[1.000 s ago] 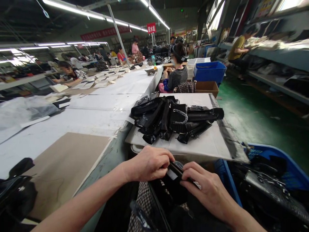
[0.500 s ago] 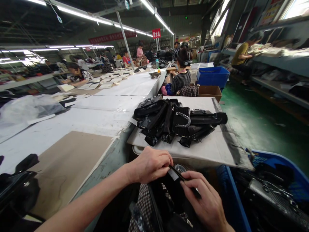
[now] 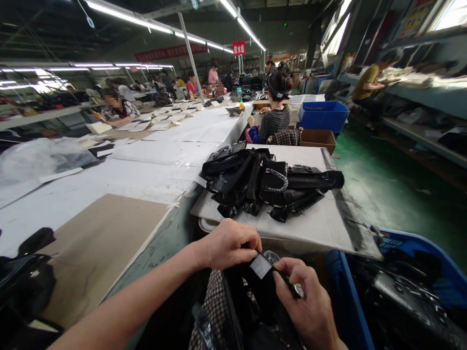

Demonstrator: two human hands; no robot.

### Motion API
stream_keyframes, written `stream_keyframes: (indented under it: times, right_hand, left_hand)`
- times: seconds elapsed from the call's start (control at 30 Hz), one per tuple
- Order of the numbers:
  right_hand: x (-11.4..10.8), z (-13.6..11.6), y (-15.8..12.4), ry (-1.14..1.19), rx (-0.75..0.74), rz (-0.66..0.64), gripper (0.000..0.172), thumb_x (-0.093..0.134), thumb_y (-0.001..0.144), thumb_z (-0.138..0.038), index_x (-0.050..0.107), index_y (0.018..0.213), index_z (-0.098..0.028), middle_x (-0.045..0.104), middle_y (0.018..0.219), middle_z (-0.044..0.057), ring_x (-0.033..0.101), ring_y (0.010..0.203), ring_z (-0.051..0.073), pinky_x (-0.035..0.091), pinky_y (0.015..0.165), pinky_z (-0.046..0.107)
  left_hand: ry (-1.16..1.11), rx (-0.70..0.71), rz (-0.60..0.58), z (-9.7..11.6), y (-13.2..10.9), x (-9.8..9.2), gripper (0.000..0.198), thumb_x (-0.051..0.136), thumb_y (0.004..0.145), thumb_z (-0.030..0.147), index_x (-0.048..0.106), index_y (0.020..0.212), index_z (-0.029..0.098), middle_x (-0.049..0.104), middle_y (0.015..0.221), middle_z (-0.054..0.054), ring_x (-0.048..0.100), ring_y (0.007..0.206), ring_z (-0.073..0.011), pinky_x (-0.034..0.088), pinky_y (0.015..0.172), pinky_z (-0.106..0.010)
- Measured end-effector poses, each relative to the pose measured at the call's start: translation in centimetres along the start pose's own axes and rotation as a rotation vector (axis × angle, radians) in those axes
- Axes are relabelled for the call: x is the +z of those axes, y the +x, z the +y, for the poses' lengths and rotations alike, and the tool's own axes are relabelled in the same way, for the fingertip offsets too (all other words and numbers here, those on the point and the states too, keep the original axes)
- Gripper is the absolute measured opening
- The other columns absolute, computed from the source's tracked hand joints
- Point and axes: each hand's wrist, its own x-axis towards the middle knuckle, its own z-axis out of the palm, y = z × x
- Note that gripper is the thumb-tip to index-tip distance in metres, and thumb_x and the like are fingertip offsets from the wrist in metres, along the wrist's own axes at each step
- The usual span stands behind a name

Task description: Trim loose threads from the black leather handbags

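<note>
Grip of left hand (image 3: pixel 228 245) pinches the upper-left end of black strap piece (image 3: pixel 268 284). Right hand (image 3: pixel 310 306) clamps its lower-right end under the thumb. Long axis runs diagonally between both hands, white label (image 3: pixel 260 266) up. Piece is held low, just short of counter (image 3: pixel 321 223) near edge; pile of black straps (image 3: pixel 266 182) lies beyond.

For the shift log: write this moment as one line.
left hand: grips black piece | right hand: pinches black piece | pile of black pieces: on white board
</note>
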Motion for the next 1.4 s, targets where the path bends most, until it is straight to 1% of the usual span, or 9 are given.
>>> stream_keyframes:
  times: [0.1, 0.23, 0.4, 0.57, 0.73, 0.9, 1.17, 1.27, 1.4]
  right_hand:
    - [-0.1, -0.1, -0.1, 0.027, 0.087, -0.025, 0.013, 0.060, 0.089, -0.026, 0.048, 0.093, -0.024, 0.071, 0.088, 0.000, 0.071, 0.078, 0.012, 0.057, 0.072, 0.017]
    - [-1.0, 0.1, 0.2, -0.017, 0.143, -0.210, 0.017, 0.056, 0.093, -0.031, 0.057, 0.107, -0.023, 0.074, 0.091, 0.001, 0.073, 0.081, 0.014, 0.060, 0.073, 0.020]
    - [-2.5, 0.5, 0.5, -0.131, 0.033, -0.430, 0.035, 0.047, 0.097, -0.042, 0.065, 0.118, -0.020, 0.074, 0.110, 0.009, 0.071, 0.100, 0.025, 0.061, 0.082, 0.034]
    - [-3.4, 0.3, 0.6, -0.125, -0.022, -0.587, 0.038, 0.040, 0.100, -0.031, 0.056, 0.131, -0.016, 0.071, 0.116, 0.010, 0.069, 0.105, 0.023, 0.060, 0.087, 0.034]
    - [-2.7, 1.0, 0.3, -0.198, -0.177, -0.523, 0.033, 0.037, 0.100, -0.021, 0.058, 0.122, -0.007, 0.074, 0.103, 0.014, 0.072, 0.096, 0.024, 0.061, 0.083, 0.034]
    - [-1.9, 1.1, 0.6, -0.167, -0.304, -0.388, 0.027, 0.042, 0.097, -0.012, 0.059, 0.118, -0.008, 0.074, 0.088, 0.013, 0.073, 0.083, 0.021, 0.062, 0.077, 0.030]
    - [-1.2, 1.4, 0.1, -0.100, -0.170, -0.199, 0.025, 0.040, 0.097, -0.013, 0.065, 0.094, -0.016, 0.072, 0.077, 0.006, 0.070, 0.066, 0.015, 0.056, 0.062, 0.024]
    - [-1.2, 2.1, -0.3, -0.126, -0.130, -0.183, 0.028, 0.039, 0.098, -0.015, 0.063, 0.084, -0.017, 0.069, 0.069, 0.003, 0.067, 0.057, 0.013, 0.052, 0.055, 0.022]
    - [-1.5, 2.6, -0.4, -0.131, -0.130, -0.191, 0.029, 0.038, 0.098, -0.018, 0.063, 0.083, -0.018, 0.070, 0.072, 0.004, 0.069, 0.062, 0.015, 0.054, 0.059, 0.022]
  left_hand:
    - [-0.062, -0.029, 0.008, -0.1, 0.3, 0.0, 0.014, 0.060, 0.078, 0.009, 0.054, 0.069, 0.017, 0.072, 0.085, -0.003, 0.064, 0.075, -0.0135, 0.044, 0.070, -0.021]
    - [-0.149, -0.178, 0.026, 0.2, 0.6, -0.2, 0.017, 0.062, 0.074, 0.007, 0.050, 0.078, 0.019, 0.072, 0.082, 0.001, 0.060, 0.069, -0.0115, 0.042, 0.065, -0.020]
    - [-0.289, -0.230, -0.007, 0.4, 1.2, -0.1, 0.031, 0.059, 0.075, 0.006, 0.036, 0.085, 0.023, 0.072, 0.085, 0.003, 0.063, 0.075, -0.0131, 0.046, 0.074, -0.024]
    - [-0.279, -0.228, -0.018, 0.2, 1.5, 0.1, 0.032, 0.058, 0.074, 0.006, 0.033, 0.084, 0.024, 0.071, 0.084, 0.003, 0.064, 0.077, -0.0139, 0.045, 0.075, -0.025]
    - [-0.280, -0.224, -0.015, 0.0, 1.4, 0.1, 0.033, 0.058, 0.074, 0.006, 0.033, 0.084, 0.024, 0.071, 0.084, 0.003, 0.064, 0.077, -0.0139, 0.045, 0.074, -0.024]
    - [-0.265, -0.232, -0.007, -0.1, 1.1, 0.2, 0.030, 0.059, 0.077, 0.007, 0.036, 0.087, 0.023, 0.073, 0.087, 0.001, 0.065, 0.077, -0.0142, 0.045, 0.075, -0.025]
    - [-0.099, -0.250, 0.003, 0.7, 1.5, 0.3, 0.022, 0.062, 0.076, 0.010, 0.046, 0.088, 0.021, 0.073, 0.087, 0.003, 0.066, 0.079, -0.0154, 0.044, 0.070, -0.023]
    - [-0.027, -0.254, 0.006, 0.7, 2.1, 0.6, 0.021, 0.062, 0.075, 0.011, 0.047, 0.086, 0.021, 0.073, 0.086, 0.004, 0.065, 0.076, -0.0150, 0.044, 0.068, -0.022]
    - [0.046, -0.241, 0.007, 0.4, 2.7, 1.0, 0.012, 0.061, 0.074, 0.014, 0.053, 0.081, 0.021, 0.070, 0.082, 0.004, 0.062, 0.072, -0.0145, 0.041, 0.063, -0.021]
